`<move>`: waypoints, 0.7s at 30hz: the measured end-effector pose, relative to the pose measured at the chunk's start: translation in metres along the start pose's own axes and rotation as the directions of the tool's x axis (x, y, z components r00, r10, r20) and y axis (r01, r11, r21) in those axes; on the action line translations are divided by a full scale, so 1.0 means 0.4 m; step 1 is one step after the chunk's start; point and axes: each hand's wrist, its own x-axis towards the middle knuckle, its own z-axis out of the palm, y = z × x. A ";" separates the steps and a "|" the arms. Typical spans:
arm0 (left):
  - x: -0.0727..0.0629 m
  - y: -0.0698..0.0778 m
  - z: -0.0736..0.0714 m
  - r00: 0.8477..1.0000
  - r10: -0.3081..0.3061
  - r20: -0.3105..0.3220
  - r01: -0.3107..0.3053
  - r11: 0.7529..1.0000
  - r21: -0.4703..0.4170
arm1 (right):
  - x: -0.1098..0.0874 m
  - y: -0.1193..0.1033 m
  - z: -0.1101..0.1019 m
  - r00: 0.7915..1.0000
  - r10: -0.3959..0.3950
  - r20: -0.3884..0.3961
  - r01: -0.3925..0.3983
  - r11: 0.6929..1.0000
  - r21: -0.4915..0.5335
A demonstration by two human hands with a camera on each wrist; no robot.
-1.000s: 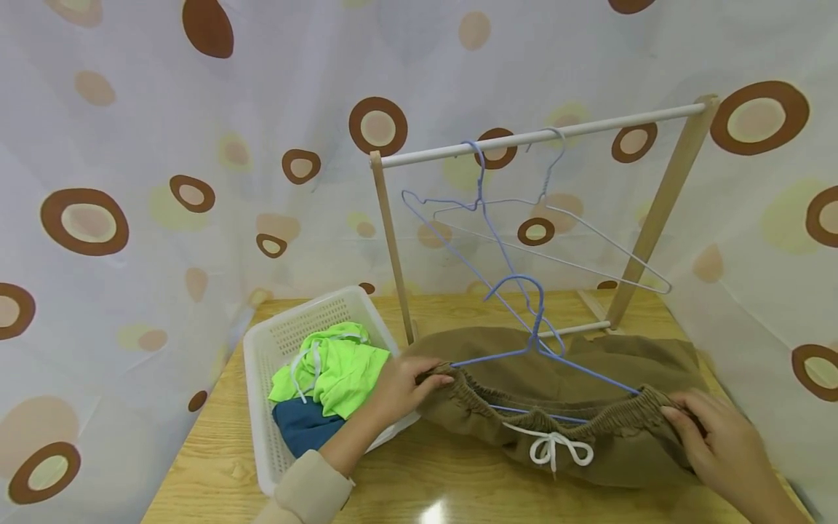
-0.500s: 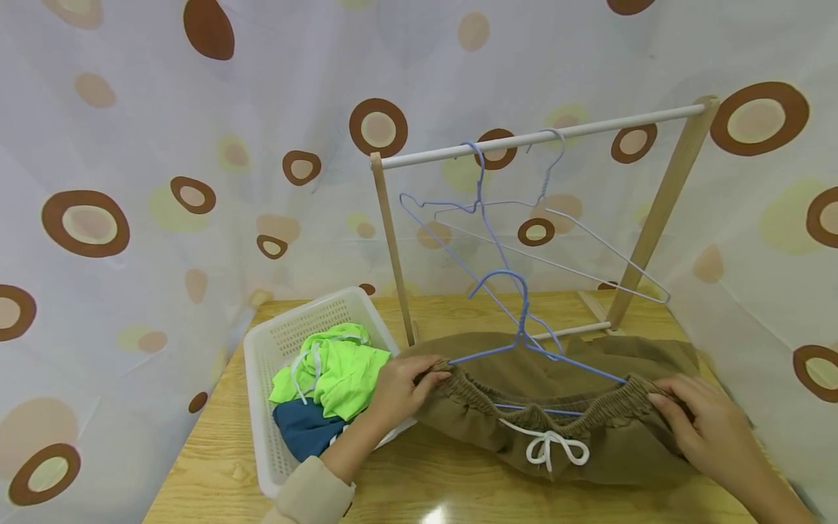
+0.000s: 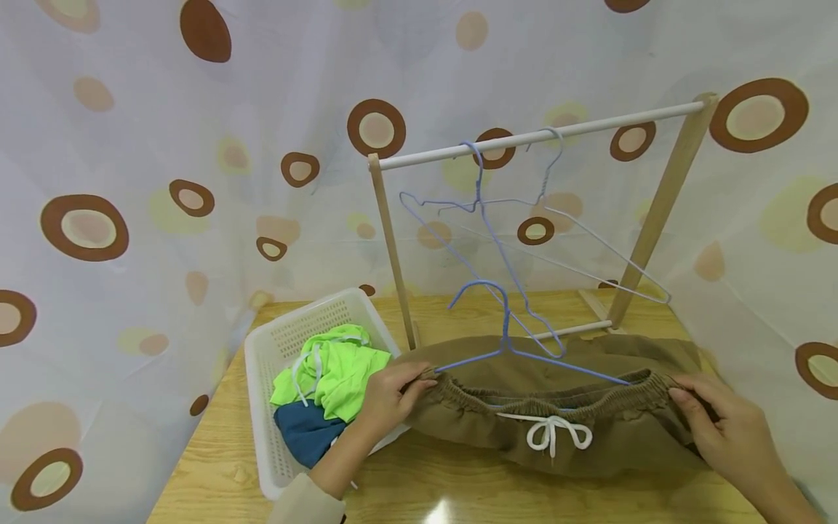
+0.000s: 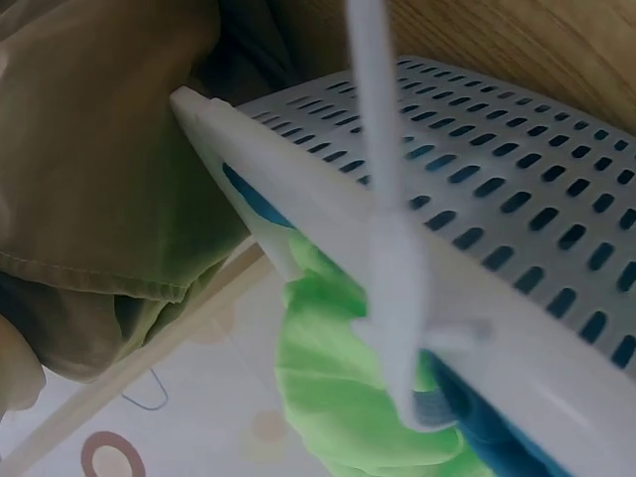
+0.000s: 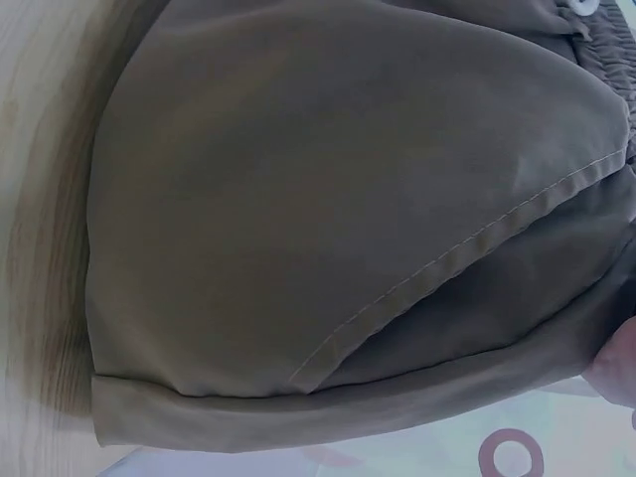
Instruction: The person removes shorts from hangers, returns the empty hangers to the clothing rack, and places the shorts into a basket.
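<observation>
Brown shorts (image 3: 569,455) lie across the table front in the head view, with a gathered elastic waistband and a white drawstring (image 3: 552,434) tied in a bow. A blue wire hanger (image 3: 505,331) stands in the waist opening, hook upward and curving left. Its lower bar is mostly hidden by the fabric. My left hand (image 3: 391,399) pinches the waistband's left end near one hanger tip. At the opposite end, my right hand (image 3: 729,426) pinches the waistband by the other tip. The right wrist view shows the shorts' leg and stitched pocket edge (image 5: 447,268) close up.
Behind the shorts stands a rack with a white rail (image 3: 622,121) and wooden posts. A blue hanger (image 3: 479,182) and a pale hanger (image 3: 589,225) hang from it. At left, a white perforated basket (image 3: 257,407) holds neon-green cloth (image 3: 343,371) and dark-blue cloth (image 3: 308,433).
The blue hanger in the shorts has shifted left. My left hand has moved slightly left; my right hand went left, then back right, stretching the waistband wider.
</observation>
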 end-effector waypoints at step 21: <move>-0.045 -0.020 -0.033 0.990 -0.135 -0.036 0.124 0.966 -0.228 | -0.051 0.033 -0.067 0.976 0.142 -0.163 -0.157 0.984 -0.082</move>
